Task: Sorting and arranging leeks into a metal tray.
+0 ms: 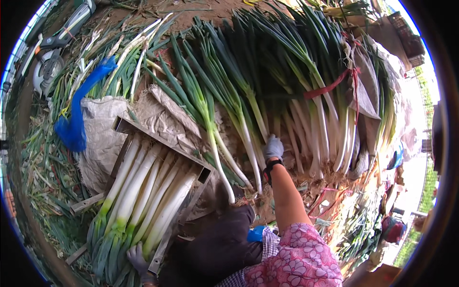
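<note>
My right hand [273, 147], in a grey glove, reaches forward and closes on the stalk of a long green onion [255, 104]. Its fingers are partly hidden behind the back of the hand. Low in the view, my left hand [138, 259], also gloved, touches the green necks of the green onions [143, 201] lying in a metal frame [165, 143]. Their root ends face the frame's crossbar, and their leaves hang toward me. Several loose green onions [215, 143] lie between the frame and my right hand. A thick pile of green onions [315, 118] spreads to the right.
A red tie [328, 89] crosses the pile beside grey cloth [362, 89]. Beige woven sacking [102, 143] with a blue strip [77, 107] lies left of the frame. A circular tool [48, 70] is at upper left. Leaf scraps [46, 179] cover the ground.
</note>
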`<action>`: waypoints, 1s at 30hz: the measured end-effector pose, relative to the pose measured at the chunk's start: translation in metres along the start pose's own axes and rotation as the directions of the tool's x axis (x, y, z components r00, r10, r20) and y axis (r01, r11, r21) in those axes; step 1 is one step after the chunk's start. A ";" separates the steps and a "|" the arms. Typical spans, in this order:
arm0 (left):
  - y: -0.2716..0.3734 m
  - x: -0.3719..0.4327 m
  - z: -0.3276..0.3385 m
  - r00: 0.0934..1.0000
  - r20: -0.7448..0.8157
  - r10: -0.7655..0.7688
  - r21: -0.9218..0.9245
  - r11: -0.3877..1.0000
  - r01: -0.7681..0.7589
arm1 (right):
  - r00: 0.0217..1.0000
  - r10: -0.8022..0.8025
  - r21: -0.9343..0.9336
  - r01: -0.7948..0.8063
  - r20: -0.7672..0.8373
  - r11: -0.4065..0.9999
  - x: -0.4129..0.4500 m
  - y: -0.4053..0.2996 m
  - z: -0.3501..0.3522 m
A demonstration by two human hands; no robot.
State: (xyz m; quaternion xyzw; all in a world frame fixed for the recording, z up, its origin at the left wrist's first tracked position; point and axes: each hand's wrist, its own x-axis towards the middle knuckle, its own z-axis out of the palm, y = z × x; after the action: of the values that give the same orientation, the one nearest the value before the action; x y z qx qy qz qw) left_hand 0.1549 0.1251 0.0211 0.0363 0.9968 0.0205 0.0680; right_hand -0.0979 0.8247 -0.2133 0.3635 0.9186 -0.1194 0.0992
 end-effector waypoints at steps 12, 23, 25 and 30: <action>-0.028 -0.002 0.027 0.997 -0.077 0.024 -0.015 1.000 -0.025 | 0.885 -0.121 0.566 -0.177 0.449 0.805 -0.064 -0.030 -0.043; 0.028 0.000 -0.043 0.997 -0.029 -0.069 -0.237 0.970 0.060 | 0.625 -0.605 0.864 -0.270 0.493 0.425 -0.169 -0.118 -0.194; 0.023 0.004 -0.059 0.989 -0.034 -0.146 -0.391 0.912 0.121 | 0.580 -0.710 0.886 -0.046 0.399 0.461 -0.202 -0.116 -0.236; 0.028 0.052 -0.109 0.983 -0.121 -0.138 -0.747 0.665 0.001 | 0.399 -0.860 0.694 0.519 0.319 0.499 -0.285 -0.091 -0.308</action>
State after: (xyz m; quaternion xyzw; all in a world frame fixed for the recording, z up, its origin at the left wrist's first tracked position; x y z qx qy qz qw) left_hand 0.0909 0.1531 0.1237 -0.0347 0.9044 0.4251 -0.0064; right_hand 0.0138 0.6666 0.1702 -0.1225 0.8259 -0.4926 0.2453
